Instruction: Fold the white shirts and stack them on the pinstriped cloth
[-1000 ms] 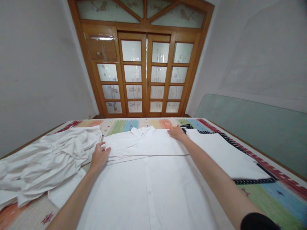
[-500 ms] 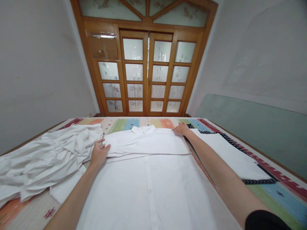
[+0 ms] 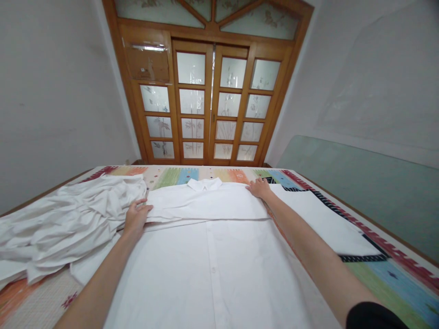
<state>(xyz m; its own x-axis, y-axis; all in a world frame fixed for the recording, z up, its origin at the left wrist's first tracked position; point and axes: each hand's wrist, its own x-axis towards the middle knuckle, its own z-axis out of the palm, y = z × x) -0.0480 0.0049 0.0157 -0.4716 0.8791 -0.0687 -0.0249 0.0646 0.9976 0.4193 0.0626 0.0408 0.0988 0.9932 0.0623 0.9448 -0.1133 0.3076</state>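
Note:
A white button-up shirt [image 3: 185, 260] lies front up on a patterned bed cover, its collar [image 3: 205, 184] at the far end. One long sleeve [image 3: 206, 205] is folded straight across the chest. At the left end of this sleeve, my left hand [image 3: 136, 217] has its thumb and fingers closed on the cloth edge. My right hand [image 3: 259, 188] rests at the shirt's right shoulder, fingers curled together on the fabric; the fingertips are partly hidden.
Left of the shirt lies a crumpled heap of white cloth [image 3: 78, 214]. To the right is a flat white piece with black patterned trim [image 3: 318, 219]. Under everything spreads the colourful bed cover [image 3: 394, 285]. Wooden glass-paned doors [image 3: 211, 105] stand beyond, with walls either side.
My left hand has shifted slightly left, and the sleeve end with it. My right hand stays at the shoulder, nearly unmoved.

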